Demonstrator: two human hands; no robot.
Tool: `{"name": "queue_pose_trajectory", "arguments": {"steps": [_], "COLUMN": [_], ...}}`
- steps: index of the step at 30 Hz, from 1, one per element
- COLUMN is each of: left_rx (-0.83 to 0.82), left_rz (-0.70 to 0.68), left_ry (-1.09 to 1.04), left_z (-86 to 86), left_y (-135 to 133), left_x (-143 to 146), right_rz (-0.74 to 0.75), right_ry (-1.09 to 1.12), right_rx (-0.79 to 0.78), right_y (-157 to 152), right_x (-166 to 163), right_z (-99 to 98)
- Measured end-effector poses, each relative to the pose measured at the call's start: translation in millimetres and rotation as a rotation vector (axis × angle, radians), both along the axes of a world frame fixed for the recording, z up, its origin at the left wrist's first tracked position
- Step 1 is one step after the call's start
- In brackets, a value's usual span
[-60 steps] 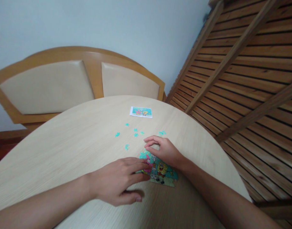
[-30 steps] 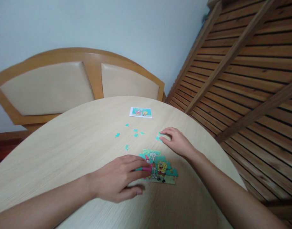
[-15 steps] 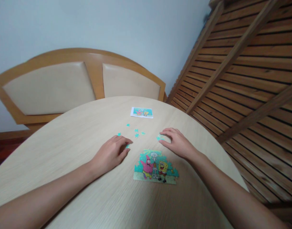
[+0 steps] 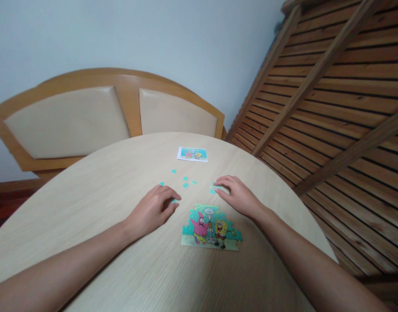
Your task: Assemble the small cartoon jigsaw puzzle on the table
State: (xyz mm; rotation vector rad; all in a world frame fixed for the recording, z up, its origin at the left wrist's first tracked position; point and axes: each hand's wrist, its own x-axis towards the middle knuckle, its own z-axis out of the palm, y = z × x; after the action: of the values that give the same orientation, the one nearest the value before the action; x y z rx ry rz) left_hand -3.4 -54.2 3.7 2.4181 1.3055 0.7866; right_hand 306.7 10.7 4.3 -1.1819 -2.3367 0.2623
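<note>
On the round table lies a partly joined jigsaw puzzle (image 4: 212, 229) with cartoon figures, its upper edge uneven. My left hand (image 4: 158, 206) rests to its upper left, with thumb and forefinger curled around a small turquoise puzzle piece (image 4: 175, 201); the palm hides part of the space below. At the puzzle's upper right, my right hand (image 4: 236, 195) has its thumb and fingertips around a turquoise puzzle piece (image 4: 212, 190) close to the tabletop. Several loose turquoise pieces (image 4: 185, 185) are scattered between the hands, one of them (image 4: 161, 183) just beyond my left knuckles.
A small printed picture (image 4: 192, 154) of the same figures lies farther back on the pale wooden table (image 4: 121, 160). Behind the table stands a padded wooden bench back (image 4: 132, 102) against the wall. A slatted wooden panel (image 4: 316, 104) leans along the right side.
My right hand has shifted a little left, and the turquoise piece at its fingertips has moved left too. My left hand has barely moved. The joined puzzle looks the same.
</note>
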Motion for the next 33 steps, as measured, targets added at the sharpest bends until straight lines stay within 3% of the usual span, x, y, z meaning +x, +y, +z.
{"name": "queue_pose_trajectory", "arguments": {"steps": [6,13,18,26,33], "left_rx": [0.003,-0.003,-0.011,-0.016,-0.028], "left_rz": [-0.03,-0.041,-0.032,0.053,0.073], "left_ry": [-0.028,-0.036,-0.046,-0.062,-0.071], "left_z": [-1.1,-1.0,-0.2,-3.2,-1.1], "left_y": [0.1,0.4,-0.5,1.2,0.2], "left_x": [2.1,3.7,4.3,3.4,5.2], "right_rz": [0.061,0.176,0.215,0.324,0.275], "right_ry": [-0.04,-0.185,-0.218,-0.134,0.072], "right_rx": [0.013,-0.141,-0.162,-0.147,-0.159], "right_y": [-9.1,-24.3,-33.3,-60.0,-59.7], "right_x": [-20.5,-45.3,-50.0,-70.4,-74.8], "right_z": [4.8,11.7,19.0,21.0,15.0]}}
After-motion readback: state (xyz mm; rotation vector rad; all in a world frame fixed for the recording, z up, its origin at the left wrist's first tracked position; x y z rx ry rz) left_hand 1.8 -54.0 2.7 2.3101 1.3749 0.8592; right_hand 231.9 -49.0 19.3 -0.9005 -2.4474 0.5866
